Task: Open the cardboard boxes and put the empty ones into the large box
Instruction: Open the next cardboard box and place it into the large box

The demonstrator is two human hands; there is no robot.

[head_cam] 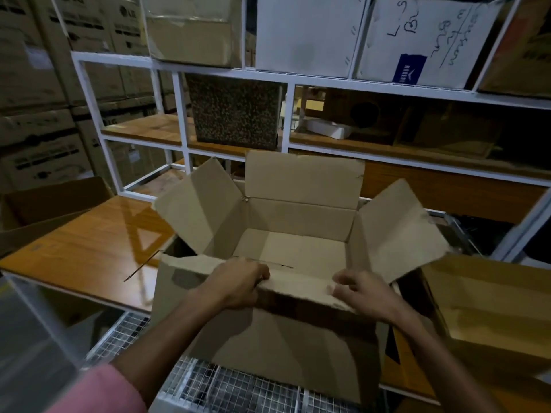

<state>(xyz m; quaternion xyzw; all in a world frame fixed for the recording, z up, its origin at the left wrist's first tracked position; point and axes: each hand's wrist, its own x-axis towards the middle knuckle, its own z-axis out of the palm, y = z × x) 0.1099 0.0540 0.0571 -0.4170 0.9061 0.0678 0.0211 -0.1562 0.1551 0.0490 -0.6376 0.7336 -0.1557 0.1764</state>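
Observation:
An open brown cardboard box (298, 222) sits in front of me, its far, left and right flaps standing up and spread. Its inside looks empty down to the pale bottom. My left hand (238, 283) grips the folded-down near flap at the box's front rim, fingers curled over the edge. My right hand (362, 289) holds the same flap further right, fingers curled on its edge. Another brown box (489, 305) lies at the right, and a further open box (50, 204) stands at the left edge.
A wooden table top (89, 248) runs left of the box. White metal shelving (185, 144) behind holds more cartons and a speckled box (235, 111). A wire mesh surface (226, 389) lies below the box. Stacked cartons fill the left wall.

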